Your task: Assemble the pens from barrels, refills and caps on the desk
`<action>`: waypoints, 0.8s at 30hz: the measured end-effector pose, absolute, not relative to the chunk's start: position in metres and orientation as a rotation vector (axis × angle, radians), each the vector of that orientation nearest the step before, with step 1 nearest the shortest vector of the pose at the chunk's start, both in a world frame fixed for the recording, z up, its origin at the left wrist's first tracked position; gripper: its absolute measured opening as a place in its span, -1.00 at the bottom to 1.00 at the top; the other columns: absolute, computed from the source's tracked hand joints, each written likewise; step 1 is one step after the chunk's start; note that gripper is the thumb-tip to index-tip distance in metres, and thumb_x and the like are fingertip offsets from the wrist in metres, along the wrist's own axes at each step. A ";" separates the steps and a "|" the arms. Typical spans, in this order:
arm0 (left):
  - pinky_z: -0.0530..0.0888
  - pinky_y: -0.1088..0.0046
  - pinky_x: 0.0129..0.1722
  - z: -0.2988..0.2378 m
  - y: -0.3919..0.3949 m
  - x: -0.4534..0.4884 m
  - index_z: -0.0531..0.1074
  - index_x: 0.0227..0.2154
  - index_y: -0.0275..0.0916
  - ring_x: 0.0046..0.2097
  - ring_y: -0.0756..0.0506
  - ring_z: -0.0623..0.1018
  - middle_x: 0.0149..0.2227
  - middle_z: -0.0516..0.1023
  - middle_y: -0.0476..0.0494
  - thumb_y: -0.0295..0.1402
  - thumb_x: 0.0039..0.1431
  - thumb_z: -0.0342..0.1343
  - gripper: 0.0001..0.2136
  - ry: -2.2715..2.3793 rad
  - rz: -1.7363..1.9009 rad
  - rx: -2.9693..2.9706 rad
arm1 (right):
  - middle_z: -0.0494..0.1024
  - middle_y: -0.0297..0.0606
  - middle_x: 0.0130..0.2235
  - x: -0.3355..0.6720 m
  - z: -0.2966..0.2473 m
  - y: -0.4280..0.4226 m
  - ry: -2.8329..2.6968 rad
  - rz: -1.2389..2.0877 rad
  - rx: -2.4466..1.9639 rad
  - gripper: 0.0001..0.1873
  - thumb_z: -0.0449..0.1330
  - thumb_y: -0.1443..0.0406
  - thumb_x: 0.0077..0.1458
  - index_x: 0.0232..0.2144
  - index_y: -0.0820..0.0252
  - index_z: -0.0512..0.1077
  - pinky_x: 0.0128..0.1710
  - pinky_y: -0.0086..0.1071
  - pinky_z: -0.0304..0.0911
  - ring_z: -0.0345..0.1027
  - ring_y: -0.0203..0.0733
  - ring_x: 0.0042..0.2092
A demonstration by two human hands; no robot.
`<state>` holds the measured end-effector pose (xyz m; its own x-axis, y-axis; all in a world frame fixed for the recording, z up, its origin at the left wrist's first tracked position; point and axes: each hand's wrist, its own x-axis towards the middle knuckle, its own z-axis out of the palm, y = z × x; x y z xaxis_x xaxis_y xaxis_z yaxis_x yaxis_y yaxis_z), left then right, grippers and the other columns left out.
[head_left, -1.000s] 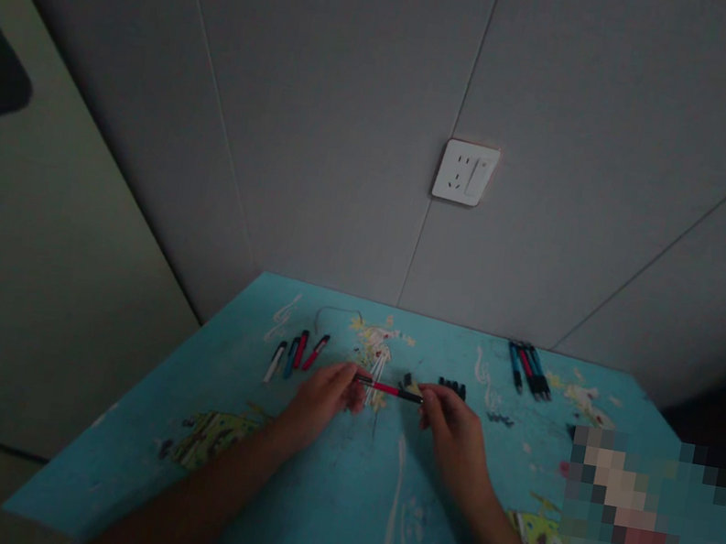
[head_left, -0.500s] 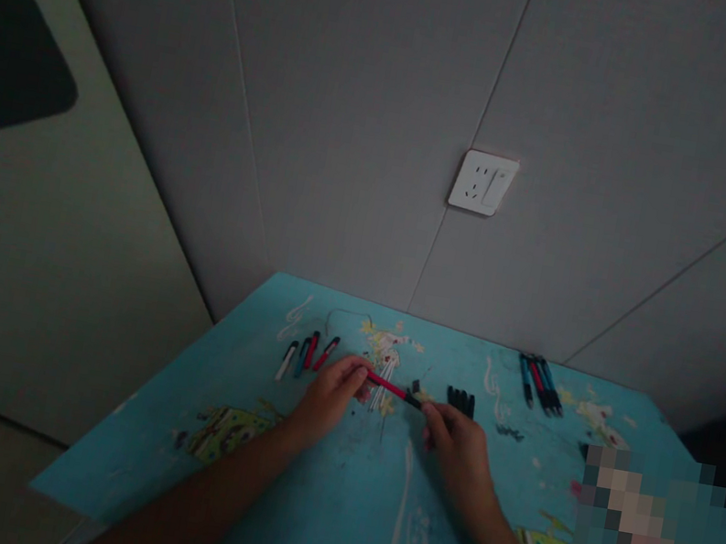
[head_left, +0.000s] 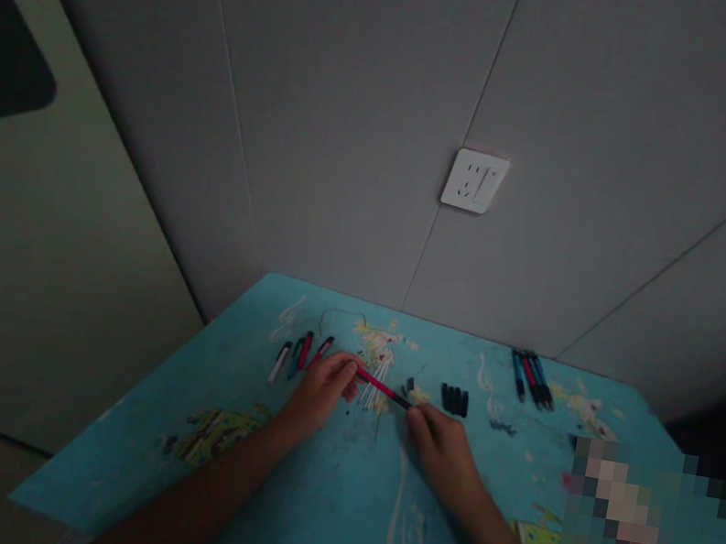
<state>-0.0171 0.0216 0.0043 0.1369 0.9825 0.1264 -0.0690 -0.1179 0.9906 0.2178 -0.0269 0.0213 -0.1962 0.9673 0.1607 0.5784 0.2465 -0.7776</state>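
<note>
Grey wall panels (head_left: 333, 118) are rising behind a blue, cartoon-printed counter (head_left: 127, 474), and a white socket (head_left: 476, 181) is sitting above its far edge. Both hands, apart from each other, are pinching one red-and-black pen (head_left: 383, 389) over the counter's middle: the left hand (head_left: 322, 390) is gripping the red end, the right hand (head_left: 443, 439) the black, apparently steadying both ends. White sticks (head_left: 383, 366) are lying behind the pen, short barrels (head_left: 305, 351) are lying leftward, and black tubes (head_left: 454, 401) are lining up to the right, seemingly grouped by kind for easy reach. Longer pens (head_left: 532, 379) are resting well apart, far right.
</note>
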 end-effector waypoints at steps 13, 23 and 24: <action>0.44 0.48 -0.43 0.013 0.021 -0.023 0.40 -0.13 -0.28 -0.44 -0.01 0.47 -0.47 0.46 -0.03 -0.16 0.25 0.03 -0.70 0.915 1.229 1.386 | 0.05 -0.51 -0.82 0.207 0.015 -0.028 -1.376 1.590 -1.187 -0.35 -0.17 -0.14 0.26 -0.71 0.11 0.13 -0.70 -0.45 -0.14 -0.16 -0.39 -0.75; 0.29 0.55 -0.54 0.011 0.023 -0.030 0.40 -0.12 -0.28 -0.55 0.02 0.37 -0.59 0.39 0.06 -0.15 0.26 0.01 -0.70 1.134 1.109 1.459 | 0.39 -0.31 -0.52 0.207 0.027 -0.032 -1.862 0.640 -1.386 -0.47 -0.08 -0.01 0.30 -0.54 0.20 0.36 -0.37 -0.43 0.10 0.24 -0.29 -0.45; 0.31 0.54 -0.51 0.011 0.023 -0.030 0.39 -0.12 -0.27 -0.53 0.02 0.38 -0.58 0.39 0.05 -0.16 0.28 0.00 -0.71 1.101 1.110 1.475 | 0.35 -0.34 -0.56 0.208 0.028 -0.033 -1.814 0.741 -1.388 -0.44 -0.11 -0.02 0.30 -0.56 0.19 0.34 -0.42 -0.44 0.10 0.22 -0.31 -0.50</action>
